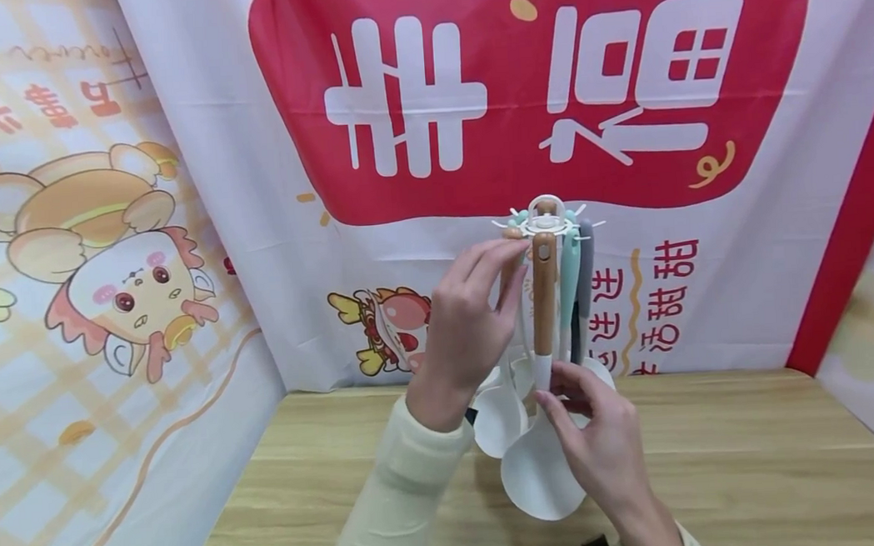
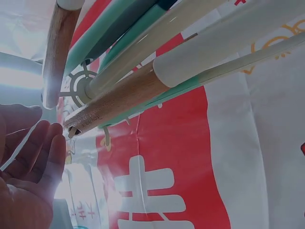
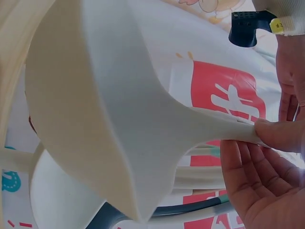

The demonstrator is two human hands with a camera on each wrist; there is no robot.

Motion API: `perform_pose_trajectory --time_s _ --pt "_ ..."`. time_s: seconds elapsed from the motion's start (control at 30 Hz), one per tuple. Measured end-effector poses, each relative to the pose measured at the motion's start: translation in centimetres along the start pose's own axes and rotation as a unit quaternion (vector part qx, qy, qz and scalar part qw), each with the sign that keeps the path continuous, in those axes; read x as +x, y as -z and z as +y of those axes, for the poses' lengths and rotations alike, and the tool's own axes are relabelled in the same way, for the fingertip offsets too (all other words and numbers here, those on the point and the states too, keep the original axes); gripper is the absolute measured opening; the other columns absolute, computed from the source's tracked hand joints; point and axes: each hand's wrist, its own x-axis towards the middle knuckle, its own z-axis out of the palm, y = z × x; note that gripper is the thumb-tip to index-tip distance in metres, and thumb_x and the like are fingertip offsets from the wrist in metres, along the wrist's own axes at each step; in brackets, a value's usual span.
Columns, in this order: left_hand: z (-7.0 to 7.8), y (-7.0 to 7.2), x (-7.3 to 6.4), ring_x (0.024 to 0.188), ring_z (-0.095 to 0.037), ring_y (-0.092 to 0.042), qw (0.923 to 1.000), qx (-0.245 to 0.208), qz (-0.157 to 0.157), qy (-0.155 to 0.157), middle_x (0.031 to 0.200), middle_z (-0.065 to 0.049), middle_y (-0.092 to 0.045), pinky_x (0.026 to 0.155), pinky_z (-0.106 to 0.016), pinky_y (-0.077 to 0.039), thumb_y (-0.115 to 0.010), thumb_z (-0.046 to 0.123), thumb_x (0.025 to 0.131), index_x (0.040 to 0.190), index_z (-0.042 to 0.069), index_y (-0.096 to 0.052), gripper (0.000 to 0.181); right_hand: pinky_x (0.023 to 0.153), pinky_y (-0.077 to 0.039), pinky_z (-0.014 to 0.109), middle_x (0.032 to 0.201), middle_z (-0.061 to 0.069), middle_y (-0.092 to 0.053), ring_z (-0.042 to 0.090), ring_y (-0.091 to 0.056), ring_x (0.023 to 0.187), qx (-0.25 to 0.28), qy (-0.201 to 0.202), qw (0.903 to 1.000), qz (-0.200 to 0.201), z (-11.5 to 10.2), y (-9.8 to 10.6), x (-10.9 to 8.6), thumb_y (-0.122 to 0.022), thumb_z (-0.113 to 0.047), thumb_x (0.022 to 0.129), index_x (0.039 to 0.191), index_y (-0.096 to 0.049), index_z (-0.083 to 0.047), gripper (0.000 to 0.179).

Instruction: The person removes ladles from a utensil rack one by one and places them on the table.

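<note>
A white spatula (image 1: 543,475) with a wide rounded blade and wooden handle hangs head-down from a white rotating rack (image 1: 546,220). My right hand (image 1: 600,434) pinches its white neck between thumb and fingers, and the right wrist view shows the blade (image 3: 138,95) from close by. At the top, my left hand (image 1: 469,313) is raised beside the rack. In the left wrist view its loosely extended fingers (image 2: 57,157) are right by the end of the wooden handle (image 2: 119,98), where a hook tip shows at the hole.
Other utensils hang around the rack: another wooden-handled one (image 2: 55,62), a mint-green handle (image 1: 570,273), a grey handle (image 1: 587,264) and a white ladle (image 1: 497,424). The rack stands on a wood-grain table (image 1: 734,455), with a printed red and white cloth (image 1: 293,257) behind.
</note>
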Motion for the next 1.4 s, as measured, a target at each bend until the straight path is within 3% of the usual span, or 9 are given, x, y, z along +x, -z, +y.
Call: perform_pose_trajectory --time_s 0.17,0.43,0.63,0.7,0.8,0.97,1.4 --pt "0.2 -0.5 0.9 0.119 -0.026 -0.074 0.9997 0.003 -0.021 -0.008 0.123 -0.015 -0.077 0.104 -0.026 -0.057 -0.076 0.009 0.097 0.126 0.001 -0.073 0.031 0.074 -0.059 0.011 0.098 0.009 -0.079 0.005 -0.071 0.084 -0.003 -0.01 0.9999 -0.003 0.0 0.6 0.0 -0.084 0.005 0.083 0.116 -0.073 0.0 0.035" --pt "0.5 -1.2 1.7 0.114 -0.024 -0.075 0.9987 0.024 -0.042 -0.017 0.122 -0.013 -0.077 0.103 -0.026 -0.058 -0.077 0.01 0.096 0.128 0.001 -0.074 0.033 0.075 -0.06 0.011 0.095 0.014 -0.079 -0.005 -0.069 0.086 0.035 0.001 0.9992 0.021 -0.1 2.2 0.3 -0.08 0.014 0.081 0.114 -0.072 0.004 0.035" --pt "0.9 -1.7 2.4 0.107 -0.021 -0.075 0.9947 0.064 -0.071 -0.038 0.118 -0.009 -0.079 0.106 -0.024 -0.056 -0.081 0.014 0.094 0.123 0.005 -0.078 0.031 0.075 -0.06 0.01 0.1 0.019 -0.077 -0.007 -0.069 0.087 0.045 -0.063 0.9961 0.043 -0.5 4.2 0.9 -0.077 0.016 0.081 0.12 -0.068 0.008 0.04" --pt "1.1 -1.8 2.7 0.104 -0.019 -0.075 0.9927 0.08 -0.08 -0.041 0.116 -0.007 -0.079 0.105 -0.022 -0.056 -0.081 0.015 0.094 0.121 0.005 -0.078 0.029 0.074 -0.06 0.01 0.1 0.016 -0.077 -0.008 -0.069 0.086 0.037 -0.089 0.9942 0.049 -0.4 4.7 1.2 -0.076 0.014 0.083 0.122 -0.067 0.008 0.041" --pt "1.2 -1.8 3.0 0.101 -0.018 -0.076 0.9902 0.103 -0.086 -0.04 0.113 -0.007 -0.08 0.103 -0.022 -0.058 -0.081 0.017 0.094 0.119 0.005 -0.079 0.028 0.073 -0.06 0.01 0.099 0.001 -0.075 -0.009 -0.069 0.085 0.023 -0.118 0.9911 0.058 -0.2 5.6 1.6 -0.077 0.011 0.085 0.124 -0.067 0.006 0.04" --pt "1.1 -1.7 3.1 0.1 -0.02 -0.076 0.9881 0.125 -0.083 -0.035 0.111 -0.008 -0.08 0.1 -0.026 -0.06 -0.081 0.017 0.094 0.118 0.005 -0.08 0.027 0.073 -0.058 0.006 0.098 -0.024 -0.065 -0.012 -0.067 0.086 0.004 -0.134 0.9881 0.075 0.6 6.8 2.0 -0.078 0.006 0.087 0.128 -0.067 0.004 0.042" --pt "-0.4 -0.4 2.9 0.099 -0.022 -0.075 0.9867 0.142 -0.075 -0.028 0.109 -0.01 -0.079 0.097 -0.028 -0.063 -0.081 0.015 0.094 0.115 0.004 -0.08 0.025 0.075 -0.05 -0.002 0.104 -0.025 -0.061 -0.015 -0.061 0.088 -0.052 -0.195 0.9741 0.103 2.5 9.7 3.0 -0.082 -0.006 0.09 0.137 -0.065 -0.004 0.05"
